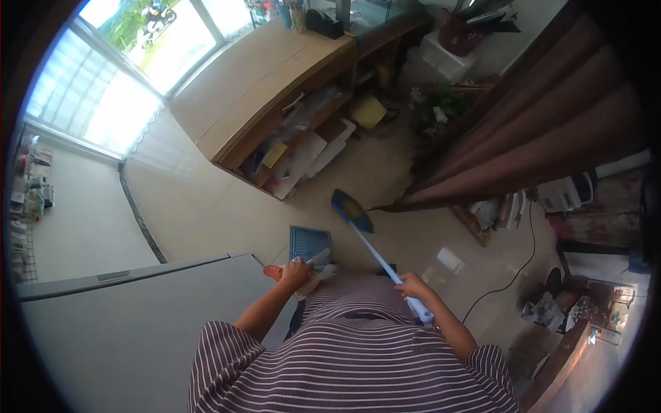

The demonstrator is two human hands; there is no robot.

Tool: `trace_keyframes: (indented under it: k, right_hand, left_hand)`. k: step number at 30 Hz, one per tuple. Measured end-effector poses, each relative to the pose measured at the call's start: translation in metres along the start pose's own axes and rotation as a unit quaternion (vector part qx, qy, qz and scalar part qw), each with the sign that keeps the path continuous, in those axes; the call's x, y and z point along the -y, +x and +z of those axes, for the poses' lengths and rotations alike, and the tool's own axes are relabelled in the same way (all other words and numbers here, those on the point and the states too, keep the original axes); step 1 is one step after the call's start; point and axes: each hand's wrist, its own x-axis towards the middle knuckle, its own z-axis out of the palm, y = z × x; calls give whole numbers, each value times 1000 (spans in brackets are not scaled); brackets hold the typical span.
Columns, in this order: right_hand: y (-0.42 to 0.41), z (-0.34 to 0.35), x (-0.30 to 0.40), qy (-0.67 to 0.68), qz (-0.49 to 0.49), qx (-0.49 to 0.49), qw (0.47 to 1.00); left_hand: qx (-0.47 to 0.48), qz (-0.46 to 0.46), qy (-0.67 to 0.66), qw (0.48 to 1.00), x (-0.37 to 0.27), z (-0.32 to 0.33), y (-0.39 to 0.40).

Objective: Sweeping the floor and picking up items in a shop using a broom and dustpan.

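My right hand [414,286] grips the pale blue handle [379,257] of a broom near its upper end. The broom's blue head [352,210] rests on the floor ahead, close to the curtain's lower tip. In my left hand [296,273] is the light-coloured handle [320,255] of a blue dustpan [309,240]. The ribbed pan hangs or stands low in front of me; whether it touches the floor I cannot tell. Crumpled clear plastic [326,269] and an orange item [273,272] show beside the left hand, partly hidden by it.
A wooden counter [268,88] with loaded shelves stands ahead. A brown curtain [516,139] hangs at right, its tip near the floor. A black cable [532,258] crosses the floor [392,232]. A large white cabinet-like surface [155,330] lies close at left.
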Motion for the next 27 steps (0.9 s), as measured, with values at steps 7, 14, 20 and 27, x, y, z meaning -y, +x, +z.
trace_keyframes:
  k: [7,14,20,27]
  right_hand:
    - [-19,-51,61,-98,-33,-80,991]
    - [114,-129,66,-186,-87,-199,958]
    - [137,-99,126,-177,-45,-84,980]
    - [104,-30,165,-234,11,103,967]
  left_hand:
    - [-63,-123,-78,987,71,23,-39]
    - [-98,-246,-100,959,103,0,-47]
    - [-141,-349,-120,919,140,-11,-54]
    - [-169,-397,-146,890,219,-41,-36]
